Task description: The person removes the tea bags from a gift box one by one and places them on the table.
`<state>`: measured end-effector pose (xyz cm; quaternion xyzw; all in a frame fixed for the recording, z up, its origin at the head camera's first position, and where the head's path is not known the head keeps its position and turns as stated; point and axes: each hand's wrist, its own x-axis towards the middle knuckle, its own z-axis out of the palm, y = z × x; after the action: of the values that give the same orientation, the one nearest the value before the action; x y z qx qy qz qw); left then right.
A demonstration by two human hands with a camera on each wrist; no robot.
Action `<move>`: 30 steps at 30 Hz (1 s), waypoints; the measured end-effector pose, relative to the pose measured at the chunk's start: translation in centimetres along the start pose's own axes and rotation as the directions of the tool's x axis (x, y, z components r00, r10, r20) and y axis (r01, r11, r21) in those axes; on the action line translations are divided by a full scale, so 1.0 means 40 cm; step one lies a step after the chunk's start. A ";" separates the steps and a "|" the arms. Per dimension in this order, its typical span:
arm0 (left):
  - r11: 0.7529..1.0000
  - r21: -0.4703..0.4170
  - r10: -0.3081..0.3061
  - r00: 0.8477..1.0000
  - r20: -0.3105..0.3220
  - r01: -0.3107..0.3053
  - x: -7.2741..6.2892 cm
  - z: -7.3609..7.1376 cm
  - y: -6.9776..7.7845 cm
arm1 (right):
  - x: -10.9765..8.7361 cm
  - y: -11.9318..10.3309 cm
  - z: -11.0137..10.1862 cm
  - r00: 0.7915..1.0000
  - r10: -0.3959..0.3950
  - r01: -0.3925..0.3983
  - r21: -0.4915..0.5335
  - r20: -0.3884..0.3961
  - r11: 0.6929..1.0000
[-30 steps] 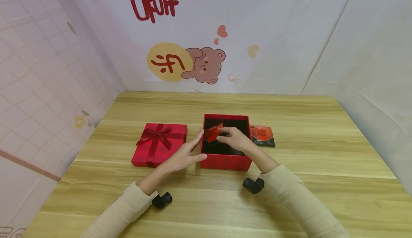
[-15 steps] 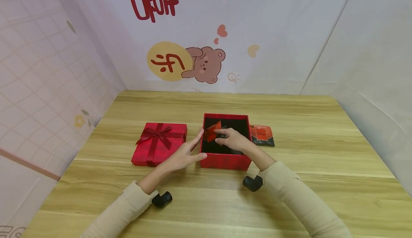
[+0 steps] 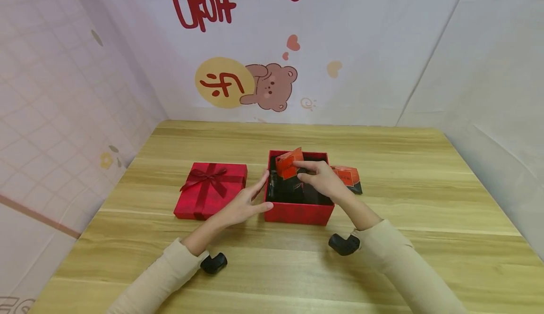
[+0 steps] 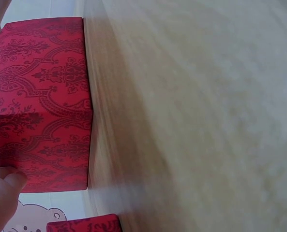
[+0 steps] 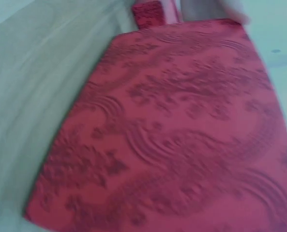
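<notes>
An open red box (image 3: 299, 214) with a patterned wall and dark inside stands mid-table. My right hand (image 3: 326, 182) pinches an orange-and-black sachet (image 3: 288, 165) between thumb and forefinger, tilted above the box's back left part. Below it, something dark and shiny lies in the box; its kind is unclear. My left hand (image 3: 243, 205) steadies the box's left side, fingers extended against the wall and thumb at the front corner. In the left wrist view, fingertips (image 4: 10, 180) touch the patterned box (image 4: 41, 96). The right wrist view is mostly filled by the box wall (image 5: 177, 116).
A red lid (image 3: 209, 192) with a ribbon bow lies left of the box. Against the box's right side lies another orange-and-black sachet (image 3: 352, 180), partly hidden by the right hand. Printed cloth (image 3: 365, 68) hangs behind the wooden table (image 3: 272, 271).
My right hand has risen out of the box and shifted right, lifting the pinched sachet above the rim. The left hand and box have stayed where they were.
</notes>
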<state>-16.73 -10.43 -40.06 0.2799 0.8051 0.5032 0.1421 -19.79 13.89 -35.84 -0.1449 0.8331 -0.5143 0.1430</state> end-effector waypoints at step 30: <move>1.000 0.009 -0.001 1.000 -0.008 0.002 0.001 0.001 -0.005 | -0.189 0.138 -0.265 0.994 0.021 0.043 0.583 -0.103 0.811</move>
<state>-16.80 -10.44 -40.24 0.2779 0.8083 0.5005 0.1379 -17.49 27.83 -35.55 -0.0716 0.6404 -0.7530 0.1337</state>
